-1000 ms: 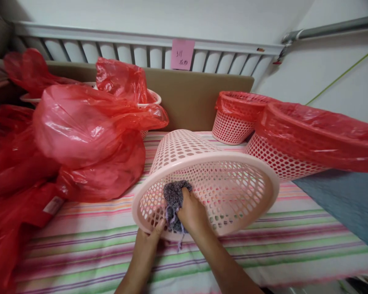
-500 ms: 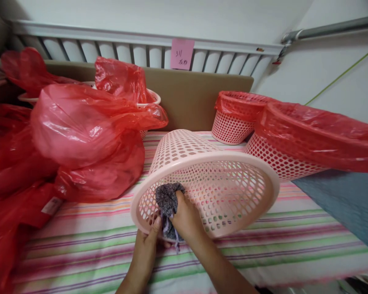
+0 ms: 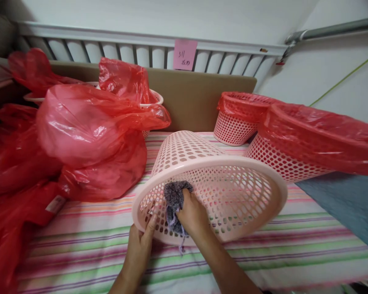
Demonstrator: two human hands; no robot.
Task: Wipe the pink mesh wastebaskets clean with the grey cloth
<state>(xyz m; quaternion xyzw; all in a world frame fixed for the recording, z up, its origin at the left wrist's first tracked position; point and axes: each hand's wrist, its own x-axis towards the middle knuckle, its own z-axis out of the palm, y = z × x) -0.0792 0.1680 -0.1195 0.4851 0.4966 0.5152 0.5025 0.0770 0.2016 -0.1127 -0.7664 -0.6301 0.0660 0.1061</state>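
A pale pink perforated plastic basket (image 3: 190, 153) lies on its side, its mouth turned toward me. My left hand (image 3: 142, 241) grips its rim at the lower left, the thumb inside and the other fingers hidden behind the rim. Inside the mouth, my right hand (image 3: 194, 212) is closed on a grey fuzzy cloth (image 3: 175, 200) with thin lilac strings hanging from it. The cloth is against or close to the basket's lower left inner wall.
Red plastic bags (image 3: 88, 126) heap up on the left. At the right stand a small basket (image 3: 233, 126) and a large basket (image 3: 288, 159), both lined with red bags. A striped sheet (image 3: 110, 253) lies underneath. A pink note (image 3: 185, 55) hangs on the radiator behind.
My right hand and the cloth have moved slightly right, deeper into the basket. My left hand has shifted a little left along the rim. The basket's mouth has shifted slightly right.
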